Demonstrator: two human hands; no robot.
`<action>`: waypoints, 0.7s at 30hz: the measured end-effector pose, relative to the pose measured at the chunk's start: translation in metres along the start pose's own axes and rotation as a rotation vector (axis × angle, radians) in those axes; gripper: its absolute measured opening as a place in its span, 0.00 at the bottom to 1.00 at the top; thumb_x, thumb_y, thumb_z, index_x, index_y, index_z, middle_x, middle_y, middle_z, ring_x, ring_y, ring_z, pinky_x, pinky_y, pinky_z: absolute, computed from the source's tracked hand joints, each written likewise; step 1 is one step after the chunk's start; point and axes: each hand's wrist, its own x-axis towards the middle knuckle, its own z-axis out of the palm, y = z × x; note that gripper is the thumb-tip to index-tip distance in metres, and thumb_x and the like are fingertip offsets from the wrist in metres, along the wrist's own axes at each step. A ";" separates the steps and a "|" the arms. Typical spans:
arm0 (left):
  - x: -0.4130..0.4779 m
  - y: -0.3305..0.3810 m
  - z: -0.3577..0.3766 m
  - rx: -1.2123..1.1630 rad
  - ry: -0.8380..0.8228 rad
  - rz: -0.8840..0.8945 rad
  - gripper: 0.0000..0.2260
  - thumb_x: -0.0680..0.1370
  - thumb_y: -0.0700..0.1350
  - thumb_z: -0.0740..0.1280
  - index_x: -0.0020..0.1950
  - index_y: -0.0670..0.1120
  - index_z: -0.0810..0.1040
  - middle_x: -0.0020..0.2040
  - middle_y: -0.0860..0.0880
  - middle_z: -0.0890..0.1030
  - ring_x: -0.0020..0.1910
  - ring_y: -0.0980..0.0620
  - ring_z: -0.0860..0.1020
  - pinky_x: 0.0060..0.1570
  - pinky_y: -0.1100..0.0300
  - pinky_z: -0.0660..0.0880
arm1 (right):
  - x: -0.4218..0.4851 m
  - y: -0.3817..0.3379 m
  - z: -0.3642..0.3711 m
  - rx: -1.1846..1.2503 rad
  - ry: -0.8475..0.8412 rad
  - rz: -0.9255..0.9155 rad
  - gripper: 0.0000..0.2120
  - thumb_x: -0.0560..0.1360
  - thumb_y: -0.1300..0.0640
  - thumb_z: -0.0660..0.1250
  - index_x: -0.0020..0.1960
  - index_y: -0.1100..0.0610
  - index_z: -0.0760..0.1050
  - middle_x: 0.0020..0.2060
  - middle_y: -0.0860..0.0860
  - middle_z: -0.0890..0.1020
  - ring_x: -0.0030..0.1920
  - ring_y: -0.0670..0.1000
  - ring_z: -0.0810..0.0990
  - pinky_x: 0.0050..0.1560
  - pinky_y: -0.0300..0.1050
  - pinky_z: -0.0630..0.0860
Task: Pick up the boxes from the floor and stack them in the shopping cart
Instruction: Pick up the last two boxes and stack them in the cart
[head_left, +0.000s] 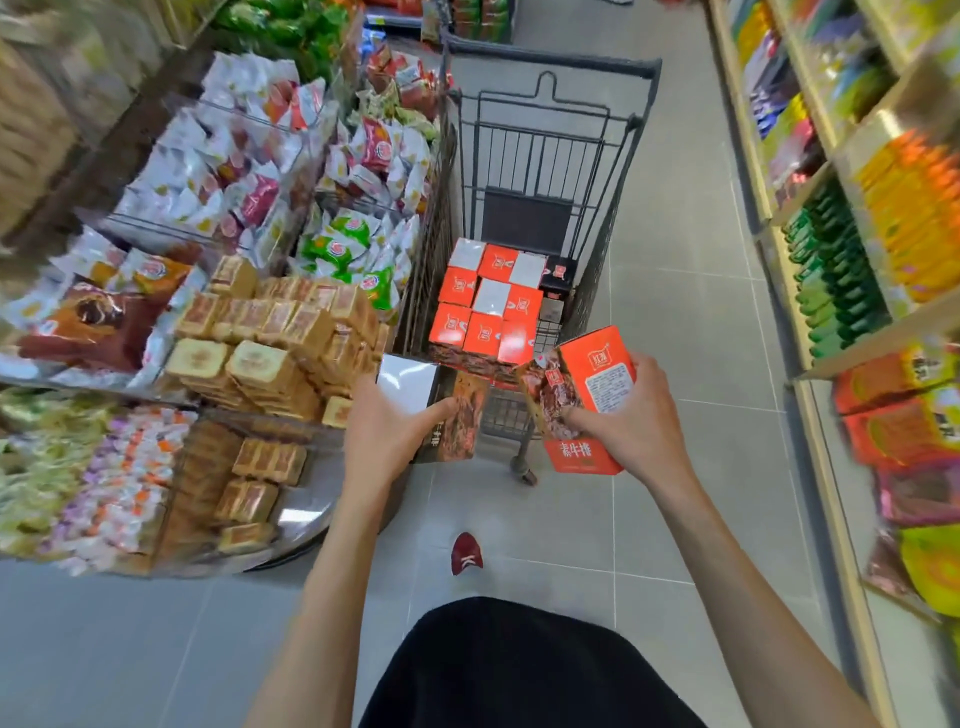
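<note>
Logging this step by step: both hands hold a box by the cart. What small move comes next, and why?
Probably move the right hand forward and lower its orange box into the shopping cart, right of the stacked boxes, where the load sits lower. Both boxes are already gripped; the dark box in the left hand can follow.

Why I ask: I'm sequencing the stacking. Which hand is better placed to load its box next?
Likely the right hand: its orange box is by the shopping cart, beside the lower gap right of the stacked boxes. The left hand holds a dark box facing the stack.
</note>
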 end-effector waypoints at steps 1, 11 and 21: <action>0.013 0.001 0.001 0.012 -0.005 -0.009 0.35 0.62 0.60 0.81 0.60 0.48 0.67 0.55 0.50 0.75 0.53 0.50 0.74 0.47 0.55 0.72 | 0.008 -0.004 0.005 -0.005 0.002 0.004 0.39 0.61 0.50 0.81 0.66 0.52 0.66 0.54 0.46 0.70 0.54 0.46 0.72 0.52 0.42 0.68; 0.117 0.020 0.043 0.071 -0.030 -0.011 0.37 0.67 0.57 0.80 0.67 0.40 0.68 0.54 0.51 0.70 0.52 0.55 0.69 0.43 0.66 0.65 | 0.083 -0.002 0.017 0.006 -0.027 0.082 0.39 0.62 0.49 0.82 0.66 0.52 0.65 0.53 0.47 0.71 0.55 0.48 0.74 0.52 0.44 0.70; 0.211 -0.016 0.128 0.224 0.025 -0.267 0.50 0.50 0.80 0.71 0.55 0.43 0.68 0.51 0.41 0.79 0.45 0.40 0.82 0.37 0.42 0.81 | 0.176 0.020 0.001 0.019 -0.124 0.101 0.42 0.54 0.43 0.78 0.65 0.48 0.67 0.55 0.44 0.71 0.59 0.49 0.76 0.57 0.47 0.74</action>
